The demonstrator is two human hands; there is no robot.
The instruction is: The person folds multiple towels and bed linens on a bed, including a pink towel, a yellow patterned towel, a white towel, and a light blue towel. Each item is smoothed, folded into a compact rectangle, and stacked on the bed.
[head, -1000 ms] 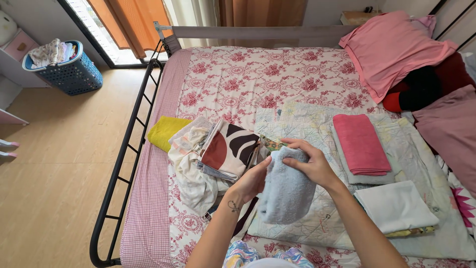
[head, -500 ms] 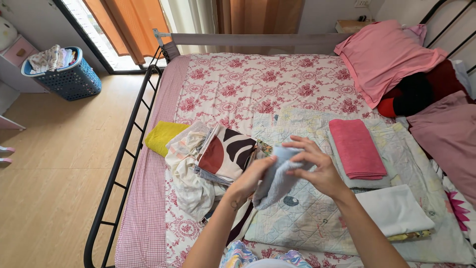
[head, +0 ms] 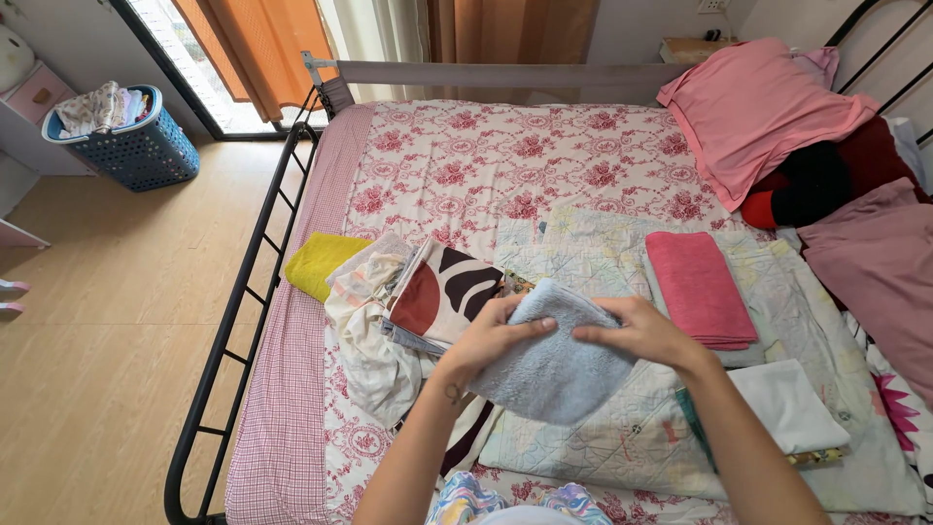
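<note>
Your left hand [head: 491,335] and right hand [head: 637,332] both grip a folded light blue towel [head: 549,365], held just above the bed [head: 505,160]. Left hand fingers [head: 525,329] curl over the towel's upper left edge, thumb hidden underneath. Right hand fingers [head: 593,333] press on the top right part, pinching the fold. The fingertips of both hands nearly meet on the towel's top face. Towel hangs down toward you, lower edge rounded, over a pale quilted blanket [head: 603,437] spread on the floral sheet.

Just left of the towel: a heap of unfolded clothes [head: 389,331] with a white, black and rust patterned piece [head: 442,292] on top. A yellow cloth [head: 319,262] lies at the heap's far left, near the bed's black metal rail [head: 238,321].

Right of your hands: a folded pink towel [head: 698,287] stacked on a pale folded cloth, and nearer you a folded white cloth [head: 787,408], partly behind your right forearm. Both sit on the quilted blanket, apart from the blue towel.

Far right corner: pink pillow [head: 758,107], with a dark red and black item beside it. A blue laundry basket [head: 121,136] with clothes inside stands on the wooden floor, well apart from the bed.
</note>
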